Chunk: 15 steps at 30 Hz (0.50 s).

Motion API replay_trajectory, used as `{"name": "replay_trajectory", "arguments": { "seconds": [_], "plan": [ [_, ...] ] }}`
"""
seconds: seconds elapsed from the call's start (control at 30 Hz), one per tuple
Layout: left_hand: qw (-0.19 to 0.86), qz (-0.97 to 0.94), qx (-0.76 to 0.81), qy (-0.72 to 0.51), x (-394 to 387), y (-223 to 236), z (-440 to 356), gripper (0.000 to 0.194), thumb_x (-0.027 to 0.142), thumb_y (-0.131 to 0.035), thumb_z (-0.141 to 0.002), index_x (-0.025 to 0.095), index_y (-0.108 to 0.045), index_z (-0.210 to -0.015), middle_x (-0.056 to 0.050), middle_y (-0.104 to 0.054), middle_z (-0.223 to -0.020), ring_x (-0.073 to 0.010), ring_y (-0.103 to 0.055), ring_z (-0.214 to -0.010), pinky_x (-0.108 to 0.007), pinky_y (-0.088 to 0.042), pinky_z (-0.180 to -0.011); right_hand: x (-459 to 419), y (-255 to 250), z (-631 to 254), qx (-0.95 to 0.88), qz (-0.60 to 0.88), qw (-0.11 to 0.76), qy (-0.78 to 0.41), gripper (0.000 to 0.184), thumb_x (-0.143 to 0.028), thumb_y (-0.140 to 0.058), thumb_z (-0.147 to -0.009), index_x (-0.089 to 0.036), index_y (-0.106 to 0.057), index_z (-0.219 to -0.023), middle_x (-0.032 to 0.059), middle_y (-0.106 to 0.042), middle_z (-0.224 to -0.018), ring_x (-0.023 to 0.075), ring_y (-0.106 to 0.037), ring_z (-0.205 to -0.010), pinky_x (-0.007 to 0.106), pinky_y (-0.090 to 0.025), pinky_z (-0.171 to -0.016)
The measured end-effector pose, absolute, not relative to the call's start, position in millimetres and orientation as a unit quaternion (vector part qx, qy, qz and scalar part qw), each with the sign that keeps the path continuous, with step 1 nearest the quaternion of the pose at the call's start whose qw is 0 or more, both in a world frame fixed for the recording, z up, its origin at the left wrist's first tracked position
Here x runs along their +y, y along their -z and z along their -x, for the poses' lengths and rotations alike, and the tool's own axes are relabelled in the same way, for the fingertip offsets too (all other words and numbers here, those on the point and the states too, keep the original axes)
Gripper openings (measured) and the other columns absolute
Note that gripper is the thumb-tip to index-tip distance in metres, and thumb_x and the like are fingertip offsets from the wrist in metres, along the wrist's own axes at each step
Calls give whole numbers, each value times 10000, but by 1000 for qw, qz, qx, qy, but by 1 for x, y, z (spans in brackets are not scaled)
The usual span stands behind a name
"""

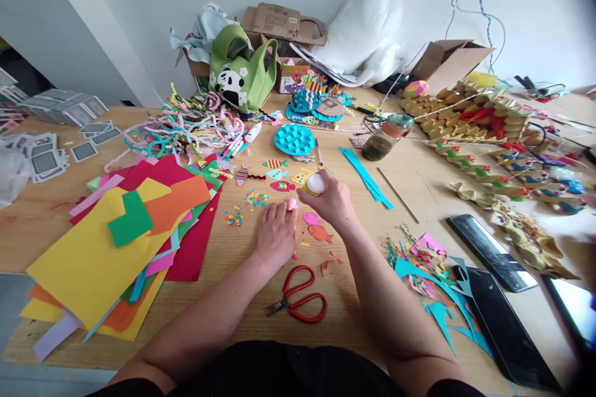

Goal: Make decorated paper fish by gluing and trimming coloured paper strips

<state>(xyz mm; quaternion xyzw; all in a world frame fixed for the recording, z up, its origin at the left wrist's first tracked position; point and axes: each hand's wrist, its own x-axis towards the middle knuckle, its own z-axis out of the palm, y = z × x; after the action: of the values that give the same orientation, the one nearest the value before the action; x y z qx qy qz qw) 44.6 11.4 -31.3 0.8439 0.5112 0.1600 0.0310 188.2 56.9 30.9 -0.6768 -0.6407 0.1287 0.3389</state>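
Note:
My right hand [333, 198] is wrapped round a bottle with a round white end [315, 183] and a yellow part, held above the table. Beside it, my left hand [278, 232] rests low on the wood, its fingertips holding a small pink paper piece [292, 204]. Just beyond lie paper fish: a dark red one [282, 186], a light blue one [277, 174] and a striped one [274, 164]. Below my right hand are a pink fish [312, 219] and an orange fish [321, 234]. Red-handled scissors [298, 298] lie nearest my body.
Coloured paper sheets [102, 248] are stacked at left, with pipe cleaners [186, 124] behind. Confetti dots [256, 198] lie left of the fish. A turquoise disc [294, 139] and a glass jar [387, 136] stand farther back. Paper scraps [428, 260] and phones [507, 329] lie right.

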Motion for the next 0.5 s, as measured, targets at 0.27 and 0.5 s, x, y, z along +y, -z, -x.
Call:
{"name": "replay_trajectory", "arguments": {
  "seconds": [0.27, 0.5],
  "plan": [
    [23, -848, 503, -167, 11, 34, -44, 464, 181, -491, -820, 182, -486, -1284, -121, -506, -1266, -275, -410, -1201, -457, -301, -1063, 57, -34, -191, -633, 673, 370, -98, 312, -471, -636, -651, -218, -470, -725, 1, -577, -646, 167, -526, -593, 267, -364, -548],
    [22, -848, 499, -174, 12, 34, -44, 456, 172, -518, -802, 174, -495, -1257, -122, -512, -1257, -266, -418, -1196, -448, -316, -1055, 59, -20, -184, -658, 650, 362, -116, 285, -448, -622, -675, -222, -462, -743, -1, -592, -675, 164, -541, -604, 256, -365, -550]
  ]
}}
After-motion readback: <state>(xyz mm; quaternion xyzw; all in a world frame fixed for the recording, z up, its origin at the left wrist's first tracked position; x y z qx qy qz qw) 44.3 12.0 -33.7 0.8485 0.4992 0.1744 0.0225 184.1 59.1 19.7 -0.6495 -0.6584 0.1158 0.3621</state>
